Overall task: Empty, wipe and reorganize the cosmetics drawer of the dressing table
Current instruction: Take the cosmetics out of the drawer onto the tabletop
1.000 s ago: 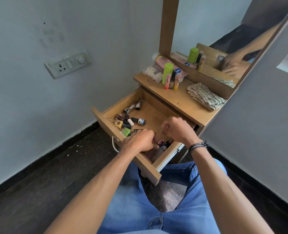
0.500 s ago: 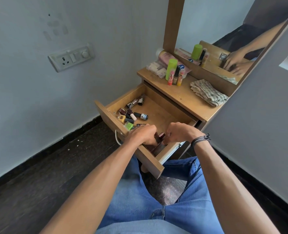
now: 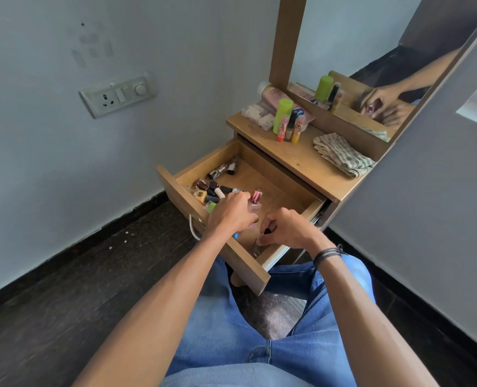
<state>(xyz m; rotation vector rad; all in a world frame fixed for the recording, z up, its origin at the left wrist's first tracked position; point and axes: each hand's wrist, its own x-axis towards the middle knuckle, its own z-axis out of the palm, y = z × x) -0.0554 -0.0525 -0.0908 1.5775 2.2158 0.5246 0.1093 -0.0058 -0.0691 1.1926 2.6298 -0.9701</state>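
Left hand (image 3: 233,216) grips an upright pink bottle (image 3: 256,199), right hand (image 3: 287,231) pinches a dark bottle (image 3: 258,248); loose bottles (image 3: 213,191) lie nearest the left.

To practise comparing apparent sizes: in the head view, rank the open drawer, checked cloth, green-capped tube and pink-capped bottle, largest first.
1. open drawer
2. checked cloth
3. green-capped tube
4. pink-capped bottle; the left hand holding it hides part, so tube versus bottle is unsure.

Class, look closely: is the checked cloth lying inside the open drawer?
No, the checked cloth lies on the dressing table top beside the mirror, outside the drawer, which holds small bottles.
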